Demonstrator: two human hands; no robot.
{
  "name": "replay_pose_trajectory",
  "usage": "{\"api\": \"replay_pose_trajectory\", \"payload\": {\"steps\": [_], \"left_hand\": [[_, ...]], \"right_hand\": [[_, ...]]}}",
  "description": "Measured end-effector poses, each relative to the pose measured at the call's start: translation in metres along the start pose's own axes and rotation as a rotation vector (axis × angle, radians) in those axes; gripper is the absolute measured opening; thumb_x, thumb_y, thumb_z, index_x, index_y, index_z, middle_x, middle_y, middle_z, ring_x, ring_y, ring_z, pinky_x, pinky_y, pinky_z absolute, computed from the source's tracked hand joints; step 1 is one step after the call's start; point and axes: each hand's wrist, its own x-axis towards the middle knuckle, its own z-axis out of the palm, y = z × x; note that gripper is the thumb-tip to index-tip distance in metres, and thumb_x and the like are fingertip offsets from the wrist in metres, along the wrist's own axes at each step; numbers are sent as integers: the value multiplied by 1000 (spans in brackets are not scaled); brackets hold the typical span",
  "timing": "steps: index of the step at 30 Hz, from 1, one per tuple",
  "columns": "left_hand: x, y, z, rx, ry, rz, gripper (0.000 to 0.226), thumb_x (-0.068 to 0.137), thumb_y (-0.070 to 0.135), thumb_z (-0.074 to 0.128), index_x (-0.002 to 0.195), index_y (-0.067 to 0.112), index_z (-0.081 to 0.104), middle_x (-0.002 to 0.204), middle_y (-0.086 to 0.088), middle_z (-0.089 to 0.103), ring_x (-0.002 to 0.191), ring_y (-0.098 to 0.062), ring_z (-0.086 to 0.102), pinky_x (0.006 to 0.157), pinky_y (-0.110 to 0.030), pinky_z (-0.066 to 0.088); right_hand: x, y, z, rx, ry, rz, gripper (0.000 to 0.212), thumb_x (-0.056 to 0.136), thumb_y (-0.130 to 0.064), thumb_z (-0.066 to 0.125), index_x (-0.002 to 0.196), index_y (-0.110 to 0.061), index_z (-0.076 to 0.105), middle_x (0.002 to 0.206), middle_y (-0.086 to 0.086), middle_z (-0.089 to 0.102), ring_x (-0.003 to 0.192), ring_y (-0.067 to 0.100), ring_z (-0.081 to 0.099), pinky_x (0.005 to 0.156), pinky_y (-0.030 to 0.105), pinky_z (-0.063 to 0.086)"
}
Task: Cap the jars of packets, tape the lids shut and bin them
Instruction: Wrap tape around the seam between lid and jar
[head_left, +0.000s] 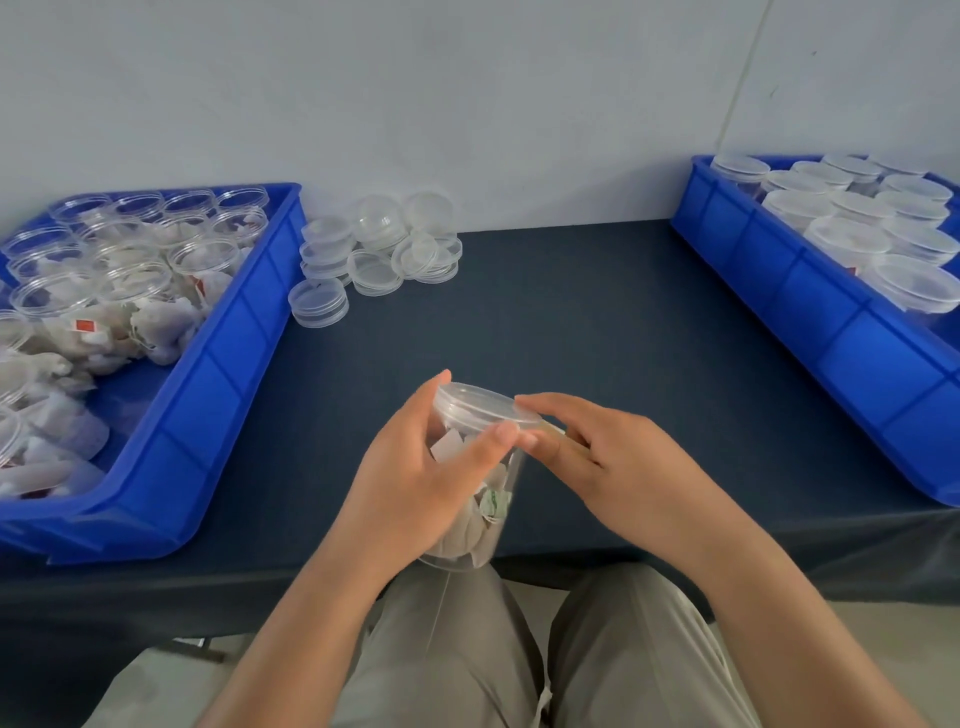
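One clear jar (478, 519) of packets (447, 447) is in hand, tilted with its mouth leaning away from the person. It is held above the near edge of the dark worktop (597, 322), over grey trousers (452, 649). One lid (480, 405) sits on its mouth.

The left hand (410, 483) wraps the jar's wall just under the lid. Its thumb lies across the near side and its fingers curl round the far side, so the jar fills that grip. The right hand (608, 462) meets the lid at its right rim, with the forefinger on top and the thumb beneath, a narrow pinching grip. The other fingers are folded. A small yellowish strip shows among them, and I cannot tell what it is.

Two blue bins stand on the worktop. The left bin (223, 374) holds well over a dozen open jars (205, 257) of packets, some cut off by the frame. The right bin (810, 291) holds about a dozen capped jars (849, 239), packed side by side. Roughly six low stacks of loose lids (375, 273) sit just beside the left bin's far corner. The number of lids in them cannot be counted.
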Motion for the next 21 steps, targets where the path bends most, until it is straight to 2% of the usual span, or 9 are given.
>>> {"api": "replay_pose_trajectory", "payload": {"steps": [2,3,5,9,12,14,16,19,21], "left_hand": [[-2,-4,2,13,-20,5,104,69,96,48,160,54,17,118,38,62,111,14,62,79,-12,51],[-3,-4,3,14,-19,4,104,69,96,48,159,54,17,121,35,61,112,13,61,80,-12,51],[-4,-4,6,-5,19,9,108,64,98,55,156,49,26,130,30,58,116,11,59,82,-12,51],[-1,-6,7,18,128,30,115,59,95,61,159,46,33,146,26,51,131,-1,55,102,-26,51],[0,-6,4,8,127,70,108,68,96,55,162,55,20,137,38,53,125,10,57,92,-16,50],[-3,-6,7,18,121,113,97,74,97,49,159,62,16,138,35,54,125,7,58,93,-19,52],[-5,-6,12,14,134,112,93,72,100,49,154,63,22,136,31,56,121,5,60,94,-23,54],[-4,-6,12,-1,178,101,97,61,102,57,145,61,34,124,35,57,111,8,61,83,-19,54],[-1,-6,8,1,171,120,102,54,106,57,143,60,36,122,35,57,111,9,60,81,-17,53]], "right_hand": [[-3,-5,1,-44,13,15,67,97,-81,29,150,-47,51,128,-29,66,118,-1,61,94,20,50],[-4,-8,1,-59,17,20,68,97,-80,28,151,-46,50,133,-23,67,122,2,61,97,24,50],[-6,-13,2,-76,24,31,68,97,-78,26,152,-46,49,133,-18,68,121,5,61,98,28,51],[-7,-18,10,-133,47,31,61,101,-73,31,152,-44,49,122,-13,71,110,9,66,90,29,54],[-5,-18,13,-140,65,54,69,98,-80,28,152,-43,49,117,-11,71,107,10,66,88,30,54],[-4,-19,14,-140,69,58,69,97,-81,27,151,-43,48,115,-10,71,106,11,66,88,32,55],[-3,-20,16,-137,71,59,64,99,-76,29,152,-44,47,117,-10,70,108,12,66,89,34,57],[-2,-20,18,-109,45,55,55,104,-64,38,156,-45,41,125,-11,68,114,12,64,92,32,55],[-3,-19,15,-42,-7,35,56,104,-64,42,157,-46,36,129,-13,67,116,8,62,95,29,53]]}}
